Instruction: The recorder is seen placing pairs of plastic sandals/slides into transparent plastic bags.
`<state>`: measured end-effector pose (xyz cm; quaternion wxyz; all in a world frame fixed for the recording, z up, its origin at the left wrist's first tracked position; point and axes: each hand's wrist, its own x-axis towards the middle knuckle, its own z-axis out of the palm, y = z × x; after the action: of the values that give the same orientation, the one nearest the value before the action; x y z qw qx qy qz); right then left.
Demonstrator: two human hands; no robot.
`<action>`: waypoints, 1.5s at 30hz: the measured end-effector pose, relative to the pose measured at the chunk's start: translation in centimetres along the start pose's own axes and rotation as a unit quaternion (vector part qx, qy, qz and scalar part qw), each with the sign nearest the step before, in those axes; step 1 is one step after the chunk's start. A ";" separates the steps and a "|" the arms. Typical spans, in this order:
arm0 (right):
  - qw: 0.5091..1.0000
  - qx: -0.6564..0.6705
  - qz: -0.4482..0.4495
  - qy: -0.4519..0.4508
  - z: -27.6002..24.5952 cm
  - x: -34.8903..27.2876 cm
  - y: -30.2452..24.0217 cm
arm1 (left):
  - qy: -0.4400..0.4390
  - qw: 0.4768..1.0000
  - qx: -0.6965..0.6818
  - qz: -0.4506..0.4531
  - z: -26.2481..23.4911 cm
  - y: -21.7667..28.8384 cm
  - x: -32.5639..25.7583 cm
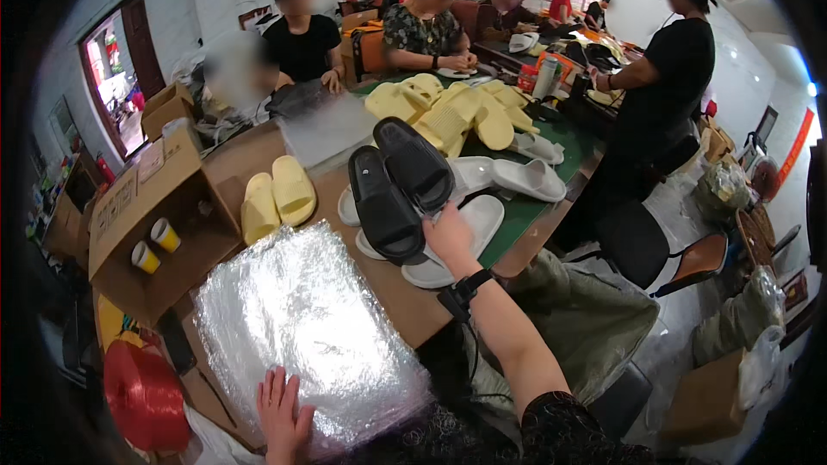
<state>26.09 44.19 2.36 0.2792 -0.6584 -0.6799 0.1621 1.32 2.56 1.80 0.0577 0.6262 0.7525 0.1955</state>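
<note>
A pair of black slide sandals [392,194] is in my right hand [450,237], which grips them at the heel end. They are over several white slides [465,237] on the table. My left hand [282,409] lies with its fingers spread on the near edge of a shiny stack of clear plastic bags [301,319]. Beyond the stack stands a pair of pale yellow slides [280,198]. The right fingertips are partly hidden by the black pair.
An open cardboard box [164,215] with two yellow cups stands at left, near a roll of red twine [146,396]. A pile of yellow slides [457,112] lies farther back. A large green sack [586,319] and black chair [637,241] are at right. Several people work around the table.
</note>
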 end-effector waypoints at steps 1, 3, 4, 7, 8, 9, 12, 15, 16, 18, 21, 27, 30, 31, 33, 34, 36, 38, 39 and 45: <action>0.999 0.004 -0.028 0.037 0.5 -1.6 -0.3 | 0.003 1.000 -0.002 0.011 0.5 -0.1 0.5; 0.993 0.072 -0.087 0.046 2.3 -3.4 -0.7 | 0.012 1.000 0.001 0.008 0.2 0.2 0.4; 0.992 0.075 -0.093 0.040 2.7 -3.9 -0.9 | 0.016 1.000 -0.007 0.008 0.0 0.5 0.2; 0.986 0.116 -0.117 -0.011 2.0 -4.3 -0.6 | 0.024 0.999 -0.022 0.009 -0.6 1.0 0.1; 0.985 0.119 -0.127 -0.015 1.0 -4.3 -0.8 | 0.025 0.999 -0.023 0.011 -0.5 0.7 -0.1; 0.986 0.076 -0.151 -0.004 -0.2 -4.1 -0.9 | 0.034 0.999 -0.022 0.003 -0.3 0.3 -0.2; 0.978 0.001 -0.197 0.067 -5.0 -4.2 -2.0 | 0.059 0.998 -0.017 0.025 -0.2 -0.2 -0.4; 0.953 -0.003 -0.271 0.136 -7.6 -2.0 -4.5 | 0.062 0.998 -0.014 0.031 -0.4 -0.1 -0.4; 0.936 0.022 -0.320 0.144 -8.0 -1.0 -5.7 | 0.066 0.997 -0.015 0.028 -0.5 -0.1 -0.4; 0.928 0.019 -0.352 0.119 -7.5 1.4 -8.0 | 0.056 0.998 -0.023 0.016 -0.7 0.0 -0.5; 0.916 0.007 -0.392 0.083 -5.8 4.7 -11.0 | 0.051 0.998 -0.037 0.014 -0.8 0.1 -0.5; 0.914 -0.147 -0.376 -0.050 -1.8 6.6 -11.4 | 0.058 0.998 -0.035 0.018 -0.1 -0.2 -0.5; 0.898 -0.194 -0.396 -0.010 -2.1 3.7 -12.4 | 0.053 0.998 -0.035 0.006 0.0 -0.4 -0.8; 0.883 -0.206 -0.421 -0.019 -3.0 2.5 -12.6 | 0.054 0.998 -0.033 0.014 0.0 -0.5 -0.6; 0.855 -0.230 -0.462 -0.040 -3.2 0.8 -12.5 | 0.048 0.998 -0.035 0.018 0.1 -0.5 -0.9; 0.837 -0.253 -0.484 -0.043 -3.7 -0.1 -12.7 | 0.054 0.998 -0.036 0.014 0.0 -0.5 -0.7; 0.838 -0.262 -0.465 -0.116 -3.1 -0.5 -12.8 | 0.055 0.998 -0.041 0.006 -0.2 -0.3 -0.8; 0.835 -0.269 -0.445 -0.182 -3.2 0.2 -12.9 | 0.053 0.998 -0.038 0.007 -0.4 -0.2 -0.4; 0.851 -0.263 -0.414 -0.185 -3.6 0.6 -12.7 | 0.053 0.998 -0.036 0.013 -0.5 0.0 -0.1; 0.939 -0.139 -0.313 -0.036 -6.9 0.4 -11.6 | 0.054 0.998 -0.042 0.014 -0.6 -0.1 -0.7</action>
<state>20.81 42.67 14.73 0.1969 -0.4379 -0.8772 -0.0057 1.13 1.78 2.19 0.0402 0.6226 0.7367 0.2609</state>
